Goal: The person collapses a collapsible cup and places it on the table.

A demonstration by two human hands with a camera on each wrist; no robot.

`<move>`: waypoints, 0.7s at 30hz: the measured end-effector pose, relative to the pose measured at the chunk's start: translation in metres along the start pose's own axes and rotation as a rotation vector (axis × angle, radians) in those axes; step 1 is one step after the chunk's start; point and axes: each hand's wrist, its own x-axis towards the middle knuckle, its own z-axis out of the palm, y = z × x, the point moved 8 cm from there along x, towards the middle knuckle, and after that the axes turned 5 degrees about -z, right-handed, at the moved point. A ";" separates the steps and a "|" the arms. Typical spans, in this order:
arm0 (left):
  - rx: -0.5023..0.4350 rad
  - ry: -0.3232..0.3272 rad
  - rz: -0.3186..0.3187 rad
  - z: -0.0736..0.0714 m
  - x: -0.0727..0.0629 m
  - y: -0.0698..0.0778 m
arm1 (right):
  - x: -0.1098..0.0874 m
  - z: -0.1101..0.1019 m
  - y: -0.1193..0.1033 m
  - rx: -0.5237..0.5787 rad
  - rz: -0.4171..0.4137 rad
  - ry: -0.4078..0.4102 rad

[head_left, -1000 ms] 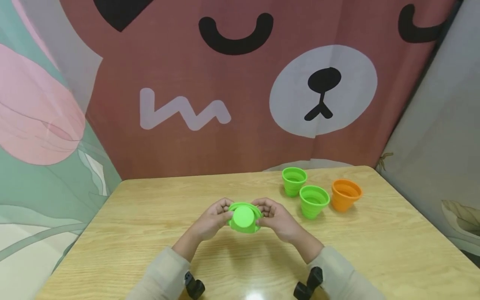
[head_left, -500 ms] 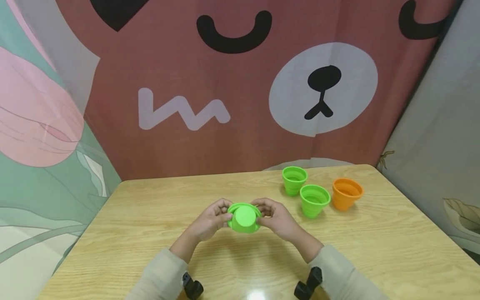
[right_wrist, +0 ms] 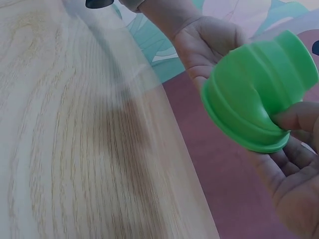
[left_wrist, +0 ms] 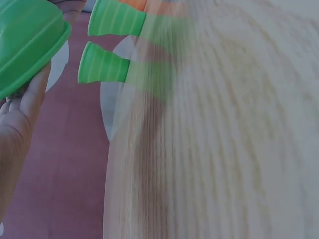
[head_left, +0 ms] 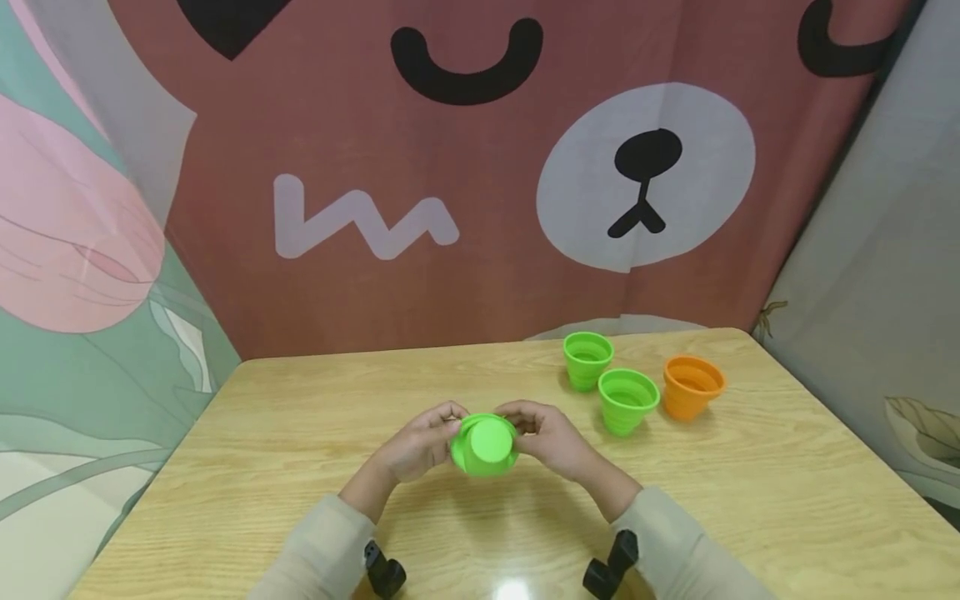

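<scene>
Above the middle of the table, a green collapsible cup [head_left: 484, 446] is held between both hands, its round base turned toward the head camera. My left hand [head_left: 420, 442] grips the cup's left edge; in the left wrist view its fingers lie along the rim of the green cup [left_wrist: 31, 45]. My right hand [head_left: 551, 437] pinches the opposite edge. In the right wrist view, the right thumb [right_wrist: 299, 117] presses a dent into the wall of the cup [right_wrist: 249, 94], with fingers under the rim.
Two green cups [head_left: 628, 402] [head_left: 588, 360] stand upright at the back right of the wooden table [head_left: 300, 417]. To their right is an orange cup [head_left: 692, 387]. A curtain with a printed bear [head_left: 480, 292] hangs behind the table.
The held cup has dropped slightly and tilted, its outline now rounder. Both hands shift a little with it, still gripping. The standing cups stay in place.
</scene>
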 end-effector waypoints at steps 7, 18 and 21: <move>-0.008 0.027 0.001 0.002 0.003 -0.002 | 0.000 0.001 0.003 0.007 0.036 0.003; -0.085 0.067 0.121 0.005 0.006 0.011 | -0.005 -0.002 0.007 0.203 0.081 0.100; -0.132 0.066 0.165 0.007 0.006 0.017 | -0.007 0.003 0.009 0.377 0.079 0.080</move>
